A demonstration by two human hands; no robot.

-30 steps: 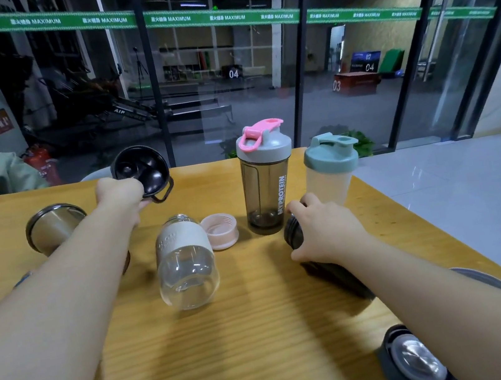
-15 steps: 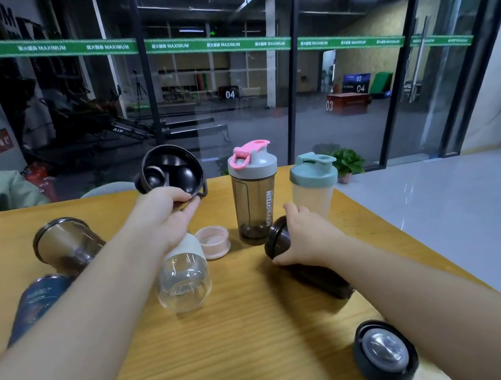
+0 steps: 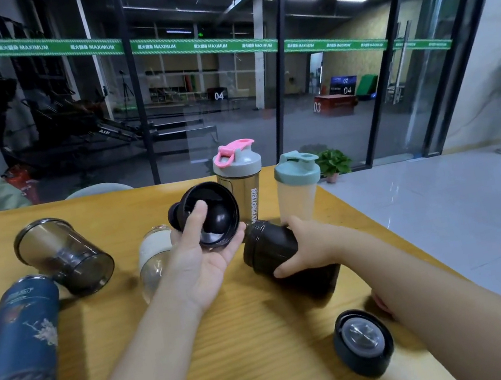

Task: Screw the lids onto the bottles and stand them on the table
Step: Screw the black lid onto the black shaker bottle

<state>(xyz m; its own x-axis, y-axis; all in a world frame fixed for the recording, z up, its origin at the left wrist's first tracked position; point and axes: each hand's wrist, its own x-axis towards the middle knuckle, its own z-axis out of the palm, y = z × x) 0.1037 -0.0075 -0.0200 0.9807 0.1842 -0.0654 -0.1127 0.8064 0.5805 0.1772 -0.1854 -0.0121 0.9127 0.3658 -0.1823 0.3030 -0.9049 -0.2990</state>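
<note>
Here the wooden tabletop runs out to a slanted right edge, and the near middle of it, between the two forearms, is bare wood. The left hand, palm up, holds a black dome-shaped shaker lid above the table, thumb inside its hollow and fingers under its rim; the lid's open underside faces the camera. Just right of it, the right hand grips a dark smoky plastic shaker bottle, tilted with its open threaded mouth toward the lid and the two nearly touching.

Behind them, near the far edge, stand two capped shakers: a smoky shaker with a grey lid and pink flip cap, and just beside it a frosted shaker with a pale green lid. Both look empty.

At left, three uncapped containers lie on their sides: a smoky open-mouthed shaker cup, a dark blue insulated flask with painted blossoms reaching toward the near edge, and a clear glass bottle with a white sleeve, partly hidden by the left wrist. Whether anything is inside the flask cannot be seen.

A round black cap with a silvery insert lies close to the right edge, beside the right forearm.
</note>
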